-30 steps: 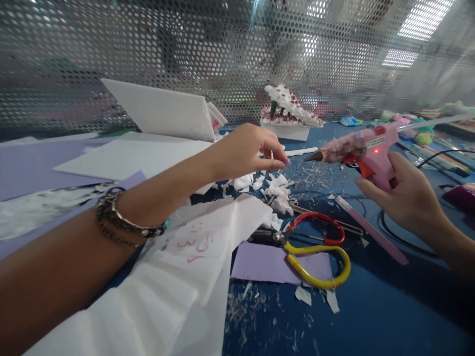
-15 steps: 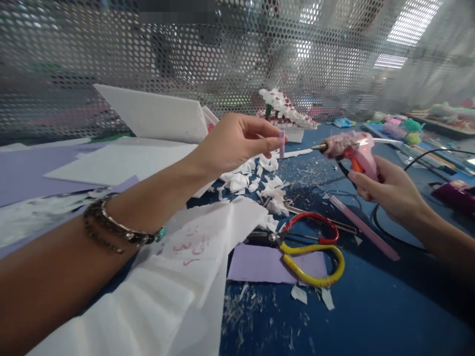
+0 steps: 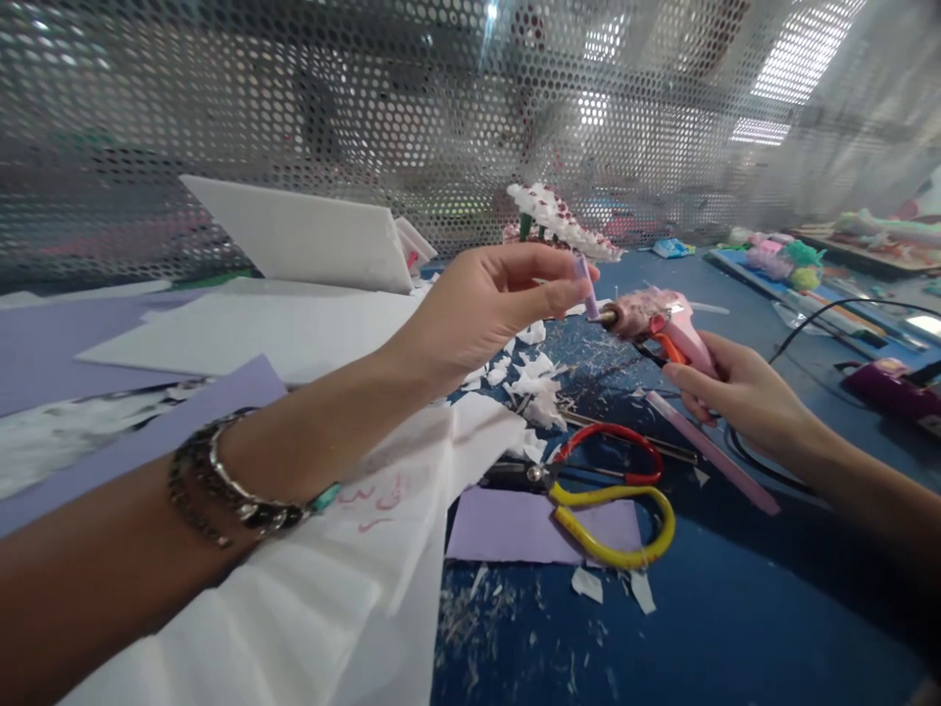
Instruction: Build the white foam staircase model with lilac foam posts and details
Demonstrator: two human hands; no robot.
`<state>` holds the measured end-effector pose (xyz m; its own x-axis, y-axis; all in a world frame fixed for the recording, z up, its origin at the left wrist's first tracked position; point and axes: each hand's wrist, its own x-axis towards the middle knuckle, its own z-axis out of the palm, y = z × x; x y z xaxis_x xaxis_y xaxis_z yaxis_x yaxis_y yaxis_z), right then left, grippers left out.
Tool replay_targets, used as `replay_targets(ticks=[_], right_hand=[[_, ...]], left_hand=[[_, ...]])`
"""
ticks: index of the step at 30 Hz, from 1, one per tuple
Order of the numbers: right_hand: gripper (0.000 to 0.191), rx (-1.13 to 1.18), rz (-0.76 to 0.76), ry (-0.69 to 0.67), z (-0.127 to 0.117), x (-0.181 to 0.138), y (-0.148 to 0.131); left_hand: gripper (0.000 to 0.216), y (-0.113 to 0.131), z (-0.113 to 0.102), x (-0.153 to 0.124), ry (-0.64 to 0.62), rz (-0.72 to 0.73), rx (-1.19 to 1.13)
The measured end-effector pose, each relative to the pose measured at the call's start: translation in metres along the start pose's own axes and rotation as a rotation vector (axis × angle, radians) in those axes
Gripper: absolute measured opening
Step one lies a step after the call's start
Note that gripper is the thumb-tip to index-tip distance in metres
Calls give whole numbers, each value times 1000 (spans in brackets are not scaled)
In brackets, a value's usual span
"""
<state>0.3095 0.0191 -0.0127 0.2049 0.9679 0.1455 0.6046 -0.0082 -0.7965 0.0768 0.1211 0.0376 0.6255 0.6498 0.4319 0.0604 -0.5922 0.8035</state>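
Observation:
Between the thumb and fingers of my left hand point(image 3: 500, 299) is a small purple paper strip point(image 3: 588, 289), held upright with a slight tilt. My right hand point(image 3: 742, 392) is wrapped round the handle of a pink glue gun point(image 3: 651, 316), its nozzle pointing left. The metal tip is at the lower end of the strip; whether they touch I cannot tell. Below lie scissors point(image 3: 624, 525) with one red and one yellow handle, partly over a purple paper piece point(image 3: 507, 527). A pink glue stick point(image 3: 713, 453) rests under my right hand.
Torn white paper scraps point(image 3: 540, 387) lie mid-table. White foam boards point(image 3: 309, 235) stand and lie at the left, and a crumpled white sheet point(image 3: 309, 598) is in front. Behind are a white-and-red decorated model point(image 3: 559, 216), colourful pompoms point(image 3: 783, 257) and a perforated metal screen point(image 3: 368, 118).
My right hand has brought the glue gun left, its nozzle now at the purple strip. My left hand has shifted slightly right, and the strip is more tilted.

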Motion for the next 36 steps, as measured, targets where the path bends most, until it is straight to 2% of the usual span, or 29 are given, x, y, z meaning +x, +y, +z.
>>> replay_targets(ticks=[3, 8, 18, 23, 31, 36], right_hand=[[41, -10, 0, 0, 0, -1, -1], [41, 30, 7, -33, 1, -2, -3], [36, 162, 43, -51, 2, -3, -3], [34, 189, 65, -59, 3, -4, -1], [34, 179, 54, -73, 2, -3, 0], [31, 227, 61, -96, 3, -3, -3]], left_hand=[[23, 1, 1, -1, 6, 12, 39], [19, -2, 1, -2, 51, 71, -75], [25, -4, 3, -3, 27, 90, 34], [16, -1, 8, -3, 135, 34, -156], [6, -1, 8, -1, 118, 22, -491], [2, 1, 9, -1, 126, -3, -524]])
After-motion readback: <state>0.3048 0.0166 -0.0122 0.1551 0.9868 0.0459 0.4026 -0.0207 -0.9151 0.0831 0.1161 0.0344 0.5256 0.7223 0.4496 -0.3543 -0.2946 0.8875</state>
